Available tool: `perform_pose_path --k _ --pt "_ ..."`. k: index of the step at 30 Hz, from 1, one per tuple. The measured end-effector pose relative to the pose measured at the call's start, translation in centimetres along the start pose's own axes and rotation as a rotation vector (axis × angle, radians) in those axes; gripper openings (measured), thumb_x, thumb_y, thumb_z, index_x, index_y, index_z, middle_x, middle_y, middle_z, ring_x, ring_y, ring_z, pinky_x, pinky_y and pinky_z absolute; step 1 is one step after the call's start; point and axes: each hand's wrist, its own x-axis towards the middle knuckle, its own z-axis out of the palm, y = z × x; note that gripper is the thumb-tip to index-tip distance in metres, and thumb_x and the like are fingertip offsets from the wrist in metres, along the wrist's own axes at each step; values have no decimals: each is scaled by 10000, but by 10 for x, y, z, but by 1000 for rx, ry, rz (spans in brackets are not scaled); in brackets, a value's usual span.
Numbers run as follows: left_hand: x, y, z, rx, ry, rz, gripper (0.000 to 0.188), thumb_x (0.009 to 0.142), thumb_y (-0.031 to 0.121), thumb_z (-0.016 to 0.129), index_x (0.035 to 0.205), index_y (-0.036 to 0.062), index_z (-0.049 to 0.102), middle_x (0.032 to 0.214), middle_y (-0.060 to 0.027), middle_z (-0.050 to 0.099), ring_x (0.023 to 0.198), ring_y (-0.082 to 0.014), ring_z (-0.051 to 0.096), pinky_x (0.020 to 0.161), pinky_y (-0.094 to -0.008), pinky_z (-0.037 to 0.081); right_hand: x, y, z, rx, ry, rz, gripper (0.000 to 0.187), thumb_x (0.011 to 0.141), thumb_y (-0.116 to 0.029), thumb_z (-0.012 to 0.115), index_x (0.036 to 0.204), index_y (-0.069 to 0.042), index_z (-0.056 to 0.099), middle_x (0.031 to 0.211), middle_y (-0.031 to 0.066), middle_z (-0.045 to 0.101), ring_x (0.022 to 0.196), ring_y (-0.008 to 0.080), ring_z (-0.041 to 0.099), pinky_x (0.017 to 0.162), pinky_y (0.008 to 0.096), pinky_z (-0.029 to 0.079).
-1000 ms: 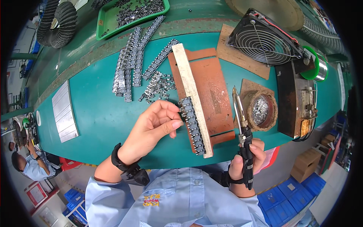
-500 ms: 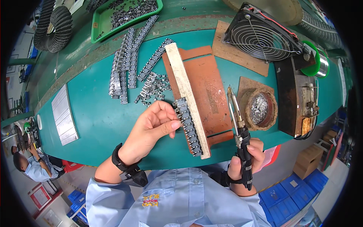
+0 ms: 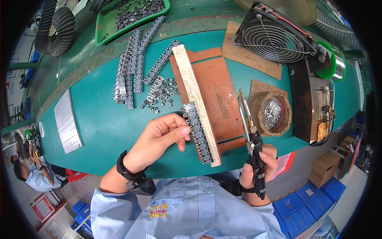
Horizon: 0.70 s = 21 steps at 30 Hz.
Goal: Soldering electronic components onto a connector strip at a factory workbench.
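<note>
My left hand (image 3: 165, 133) is at the left edge of a strip of small black circuit boards (image 3: 197, 133). Its thumb and fingers are pressed together; whatever they pinch is too small to make out. The strip lies along a pale straight bar (image 3: 195, 87), which rests on a reddish-brown board (image 3: 219, 99). My right hand (image 3: 264, 165) grips a black soldering iron (image 3: 256, 155) with a thin metal tube beside its barrel. The iron's tip points away from me, over the right edge of the brown board and apart from the strip.
Small metal parts (image 3: 162, 92) lie in a pile beyond my left hand, near more board strips (image 3: 131, 67). A green tray (image 3: 99, 30) of parts stands behind. At right are a round solder-scrap dish (image 3: 289, 115), fan (image 3: 274, 40), solder spool (image 3: 338, 65) and dark metal box (image 3: 306, 103).
My left fingers have drawn slightly back toward me along the strip's edge. The soldering iron stays in my right hand, nearly in the same place.
</note>
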Motion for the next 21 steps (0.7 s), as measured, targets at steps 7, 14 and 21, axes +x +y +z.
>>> perform_pose_path --k 7,14,21 --pt "-2 1 2 12 -8 4 112 888 133 509 880 25 535 801 -25 560 652 -85 509 630 -202 406 1 -3 -1 9 -13 29 417 788 -309 616 1050 -60 406 857 114 466 767 190 451 706 318 371" --pt "-3 0 -1 -71 -26 -13 108 890 137 506 889 32 533 813 -21 558 681 -82 507 640 -198 405 1 -8 0 127 -14 153 429 768 -331 642 1012 -61 416 848 97 469 748 183 445 696 314 364" --pt "-1 1 -3 -59 -64 10 120 887 160 515 878 41 531 802 -14 553 681 -74 506 642 -199 410 13 -12 -19 210 -190 13 407 674 -271 729 944 -65 505 735 62 511 655 191 484 646 327 374"
